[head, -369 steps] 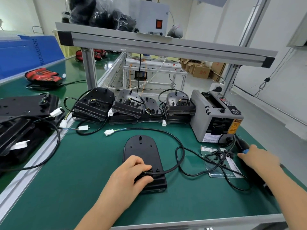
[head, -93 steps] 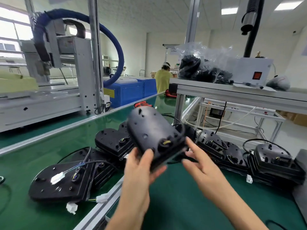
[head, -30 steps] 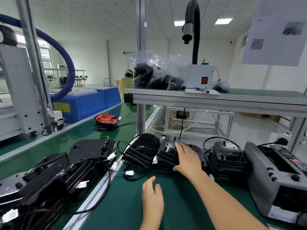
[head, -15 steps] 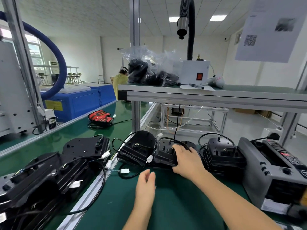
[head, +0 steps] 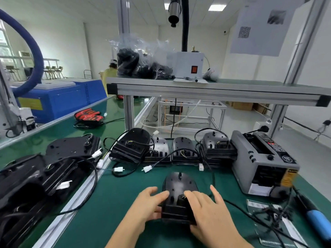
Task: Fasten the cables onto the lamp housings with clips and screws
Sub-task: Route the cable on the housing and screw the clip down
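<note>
On the far left, a heap of black housings (head: 35,178) is lying on the green worktop (head: 114,203). Our left hand (head: 146,207) is gripping the near left edge of the lamp housing (head: 179,185), which is lying flat on the worktop right in front of us. Our right hand (head: 207,213) is resting on its right side, fingers spread and fairly straight. A cable (head: 238,207) is trailing rightward, towards the grey tape dispenser (head: 259,158) and a blue-handled screwdriver (head: 317,221).
</note>
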